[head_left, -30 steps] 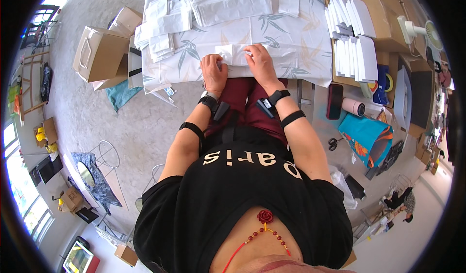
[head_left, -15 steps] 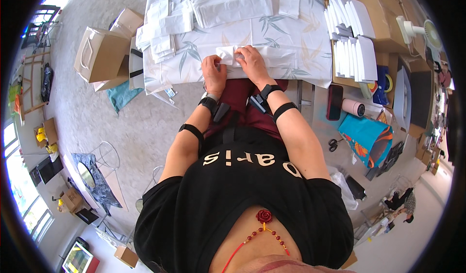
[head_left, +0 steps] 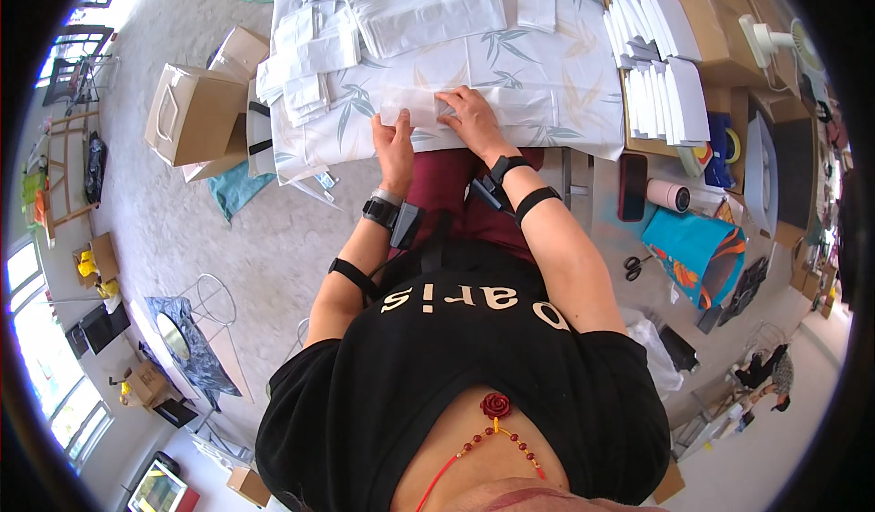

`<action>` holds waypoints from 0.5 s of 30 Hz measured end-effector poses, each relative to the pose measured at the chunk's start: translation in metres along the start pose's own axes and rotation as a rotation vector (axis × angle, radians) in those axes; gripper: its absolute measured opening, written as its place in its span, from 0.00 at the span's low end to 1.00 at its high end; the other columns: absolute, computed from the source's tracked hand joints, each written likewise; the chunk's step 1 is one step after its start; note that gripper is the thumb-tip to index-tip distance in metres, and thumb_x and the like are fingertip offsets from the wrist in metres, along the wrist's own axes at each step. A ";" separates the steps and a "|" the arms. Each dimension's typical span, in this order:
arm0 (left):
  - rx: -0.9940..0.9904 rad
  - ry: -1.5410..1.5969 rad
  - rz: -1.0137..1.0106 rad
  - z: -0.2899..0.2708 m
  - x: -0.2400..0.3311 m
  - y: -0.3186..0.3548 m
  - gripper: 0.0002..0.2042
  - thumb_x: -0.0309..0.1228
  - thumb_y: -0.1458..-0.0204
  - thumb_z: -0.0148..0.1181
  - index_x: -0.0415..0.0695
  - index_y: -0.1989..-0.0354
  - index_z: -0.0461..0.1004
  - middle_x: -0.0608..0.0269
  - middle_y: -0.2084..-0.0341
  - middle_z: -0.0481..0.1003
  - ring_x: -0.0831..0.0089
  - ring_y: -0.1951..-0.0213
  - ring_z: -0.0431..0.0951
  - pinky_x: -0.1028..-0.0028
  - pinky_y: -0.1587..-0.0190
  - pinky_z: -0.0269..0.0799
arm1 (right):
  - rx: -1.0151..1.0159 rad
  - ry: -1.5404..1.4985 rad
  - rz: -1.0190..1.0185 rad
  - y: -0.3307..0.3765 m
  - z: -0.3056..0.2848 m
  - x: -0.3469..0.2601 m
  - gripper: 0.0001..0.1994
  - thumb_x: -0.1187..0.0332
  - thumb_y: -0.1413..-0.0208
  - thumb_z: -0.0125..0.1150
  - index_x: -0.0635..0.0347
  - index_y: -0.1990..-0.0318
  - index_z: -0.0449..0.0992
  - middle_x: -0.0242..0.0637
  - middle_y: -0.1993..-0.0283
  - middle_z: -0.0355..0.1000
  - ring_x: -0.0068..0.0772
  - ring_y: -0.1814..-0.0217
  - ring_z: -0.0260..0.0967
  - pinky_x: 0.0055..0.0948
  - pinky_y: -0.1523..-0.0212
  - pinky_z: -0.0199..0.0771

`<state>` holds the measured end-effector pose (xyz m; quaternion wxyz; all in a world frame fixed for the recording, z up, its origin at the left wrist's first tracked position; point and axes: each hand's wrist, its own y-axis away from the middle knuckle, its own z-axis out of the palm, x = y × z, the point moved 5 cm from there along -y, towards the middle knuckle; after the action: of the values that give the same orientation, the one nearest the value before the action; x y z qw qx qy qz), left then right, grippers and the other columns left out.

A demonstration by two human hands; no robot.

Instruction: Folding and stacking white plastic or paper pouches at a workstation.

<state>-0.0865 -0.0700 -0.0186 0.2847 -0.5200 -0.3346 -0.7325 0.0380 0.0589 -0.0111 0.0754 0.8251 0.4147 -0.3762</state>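
Right hand (head_left: 471,120) pinching flat white plastic sleeve (head_left: 419,107), left hand (head_left: 394,152) touching, grip unclear, upper-right brown cardboard box (head_left: 652,147), white folded stacks (head_left: 673,102) inside

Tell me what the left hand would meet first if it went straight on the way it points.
The left hand would first meet the thin whitish strip at its fingertips; beyond that, probably the large stack of white packets, though depth is unclear here.

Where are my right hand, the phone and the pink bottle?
Right hand (head_left: 476,125): head view, on the back of the hand.
Phone (head_left: 632,188): head view, middle of its dark face.
Pink bottle (head_left: 664,194): head view, on its side wall.
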 end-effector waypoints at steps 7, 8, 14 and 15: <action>-0.108 0.172 -0.105 0.026 0.003 0.005 0.14 0.29 0.33 0.58 0.35 0.49 0.60 0.56 0.58 0.76 0.75 0.54 0.76 0.71 0.50 0.78 | -0.059 0.017 0.000 -0.002 -0.004 -0.003 0.24 0.68 0.50 0.74 0.52 0.42 0.81 0.37 0.49 0.74 0.43 0.44 0.72 0.39 0.41 0.74; -0.113 0.167 -0.101 0.028 0.002 0.004 0.13 0.29 0.33 0.57 0.36 0.50 0.60 0.58 0.59 0.75 0.76 0.56 0.76 0.72 0.52 0.77 | -0.066 0.020 -0.003 -0.002 -0.005 -0.004 0.24 0.68 0.50 0.74 0.52 0.42 0.81 0.37 0.49 0.74 0.43 0.44 0.72 0.39 0.41 0.74; -0.137 0.003 -0.063 0.026 -0.019 -0.004 0.10 0.30 0.33 0.58 0.39 0.58 0.62 0.69 0.71 0.69 0.85 0.67 0.66 0.79 0.68 0.64 | -0.062 0.056 -0.025 -0.004 -0.003 -0.004 0.25 0.68 0.52 0.76 0.54 0.43 0.81 0.37 0.51 0.74 0.43 0.45 0.72 0.39 0.42 0.74; -0.135 -0.018 -0.055 0.030 -0.017 -0.003 0.10 0.30 0.33 0.59 0.40 0.59 0.63 0.70 0.72 0.68 0.85 0.68 0.64 0.79 0.70 0.62 | -0.062 0.059 -0.021 -0.004 -0.002 -0.002 0.25 0.68 0.52 0.76 0.54 0.44 0.81 0.37 0.51 0.74 0.43 0.45 0.72 0.39 0.42 0.74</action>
<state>-0.0668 -0.0430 -0.0279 0.2259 -0.5352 -0.3010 -0.7563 0.0354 0.0615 -0.0075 0.0844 0.8287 0.4369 -0.3394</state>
